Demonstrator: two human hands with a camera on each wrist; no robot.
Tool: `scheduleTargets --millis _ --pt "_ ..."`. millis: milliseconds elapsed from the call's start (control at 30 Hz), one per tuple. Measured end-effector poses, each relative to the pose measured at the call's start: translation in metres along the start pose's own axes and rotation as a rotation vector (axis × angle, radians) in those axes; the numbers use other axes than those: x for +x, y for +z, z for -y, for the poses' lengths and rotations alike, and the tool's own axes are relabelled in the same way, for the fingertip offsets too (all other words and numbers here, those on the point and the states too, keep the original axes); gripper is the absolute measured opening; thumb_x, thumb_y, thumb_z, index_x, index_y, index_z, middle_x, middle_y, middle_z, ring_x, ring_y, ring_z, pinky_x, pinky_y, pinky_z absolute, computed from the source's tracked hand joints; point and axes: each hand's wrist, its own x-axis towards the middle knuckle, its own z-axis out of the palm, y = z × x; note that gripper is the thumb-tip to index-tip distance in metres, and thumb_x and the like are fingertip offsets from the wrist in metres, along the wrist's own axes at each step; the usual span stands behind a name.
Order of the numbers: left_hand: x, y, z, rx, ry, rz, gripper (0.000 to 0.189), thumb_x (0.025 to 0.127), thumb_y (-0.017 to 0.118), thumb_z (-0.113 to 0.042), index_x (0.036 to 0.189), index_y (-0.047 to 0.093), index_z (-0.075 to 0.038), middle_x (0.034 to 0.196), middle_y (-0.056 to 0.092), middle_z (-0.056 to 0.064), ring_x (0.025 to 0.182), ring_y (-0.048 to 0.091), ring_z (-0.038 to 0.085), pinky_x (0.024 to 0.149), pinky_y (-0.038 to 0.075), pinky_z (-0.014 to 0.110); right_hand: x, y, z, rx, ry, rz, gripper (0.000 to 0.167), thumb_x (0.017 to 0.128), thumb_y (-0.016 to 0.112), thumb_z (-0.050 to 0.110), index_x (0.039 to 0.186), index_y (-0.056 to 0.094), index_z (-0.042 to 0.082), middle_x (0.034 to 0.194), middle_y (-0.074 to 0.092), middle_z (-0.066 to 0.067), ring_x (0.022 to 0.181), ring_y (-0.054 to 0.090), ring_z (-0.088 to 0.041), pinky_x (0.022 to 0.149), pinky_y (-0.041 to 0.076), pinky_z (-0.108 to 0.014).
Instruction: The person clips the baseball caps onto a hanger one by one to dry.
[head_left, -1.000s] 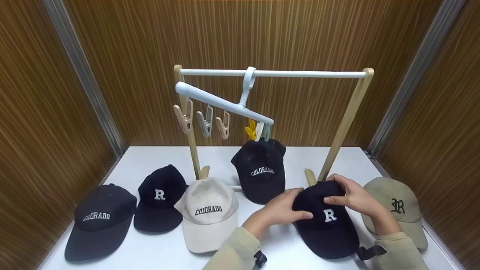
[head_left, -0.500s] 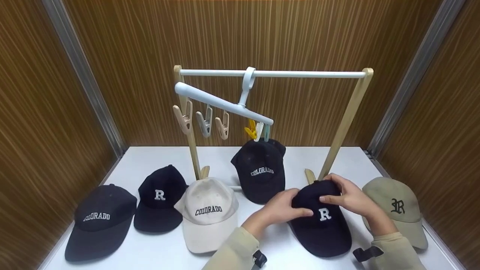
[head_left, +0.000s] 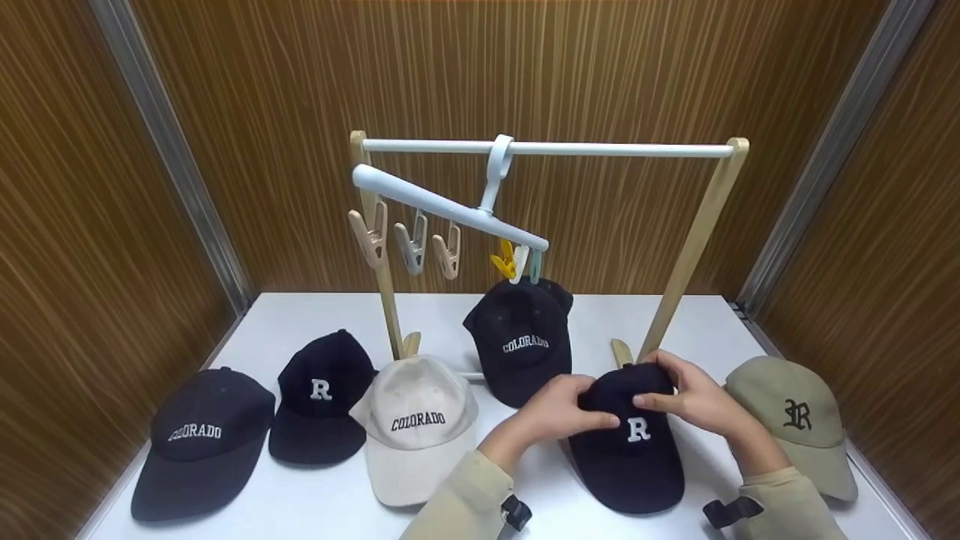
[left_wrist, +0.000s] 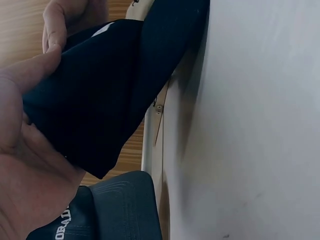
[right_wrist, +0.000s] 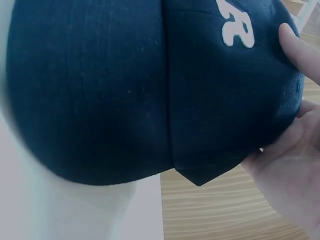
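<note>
Both hands grip a dark navy baseball cap [head_left: 628, 465] with a white R on its front, one at each side of the crown. My left hand [head_left: 559, 411] has its thumb across the front panel and its fingers behind the cap's left side. On the other side, my right hand [head_left: 697, 397] pinches the crown, thumb in front and fingers tucked behind. In the left wrist view the cap [left_wrist: 95, 95] tilts over the white surface, and the right wrist view shows its brim [right_wrist: 90, 90] and crown. Fingers behind the fabric are partly hidden.
A white hanger [head_left: 450, 210] with several clothespins [head_left: 448, 253] hangs from a rack's rail [head_left: 622, 150]. A black COLORADO cap [head_left: 525, 341] stands beneath it. Left lie a cream cap [head_left: 420, 420], navy R cap [head_left: 319, 405] and black cap [head_left: 202, 420]; right, an olive cap [head_left: 795, 420].
The held cap has shifted left, its brim swinging left and turning to face more straight forward. Both hands have moved slightly left with it, keeping their grip.
</note>
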Motion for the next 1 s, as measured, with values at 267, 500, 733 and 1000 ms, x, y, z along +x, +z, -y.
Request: scheduleTargets --millis 267,500,733,1000 --pt "-0.001 -0.008 -0.001 -0.001 0.015 0.013 0.022 0.092 0.092 -0.028 0.099 0.08 -0.011 0.083 0.069 -0.016 0.078 0.058 0.003 0.078 0.049 0.022 0.0 -0.001 0.0 -0.01 0.027 0.013 0.03 0.097 0.085 0.004 0.119 0.065 0.0 0.103 0.072 -0.009 0.096 0.067 -0.017 0.085 0.055 -0.029" --pt "-0.004 -0.014 -0.001 -0.008 0.028 0.02 0.021 0.091 0.092 -0.026 0.099 0.081 -0.01 0.082 0.069 -0.015 0.078 0.058 0.001 0.079 0.049 0.021 -0.002 -0.002 -0.003 -0.017 0.017 0.027 0.03 0.095 0.085 0.004 0.119 0.068 0.002 0.106 0.073 -0.009 0.1 0.067 -0.017 0.09 0.053 -0.028" --pt "-0.009 -0.02 0.005 0.006 0.028 0.01 0.021 0.09 0.092 -0.024 0.097 0.079 -0.011 0.081 0.067 -0.015 0.077 0.057 0.002 0.079 0.05 0.021 -0.001 -0.002 -0.005 0.005 -0.006 0.066 0.03 0.096 0.084 0.001 0.122 0.07 0.001 0.113 0.075 -0.013 0.105 0.069 -0.017 0.093 0.054 -0.027" --pt "-0.014 -0.029 0.006 0.015 0.014 0.01 0.021 0.09 0.093 -0.024 0.096 0.078 -0.011 0.08 0.066 -0.015 0.077 0.057 0.002 0.08 0.05 0.022 -0.001 -0.001 -0.006 0.017 -0.009 0.092 0.028 0.098 0.081 0.001 0.124 0.071 0.001 0.114 0.077 -0.013 0.106 0.071 -0.018 0.094 0.055 -0.028"
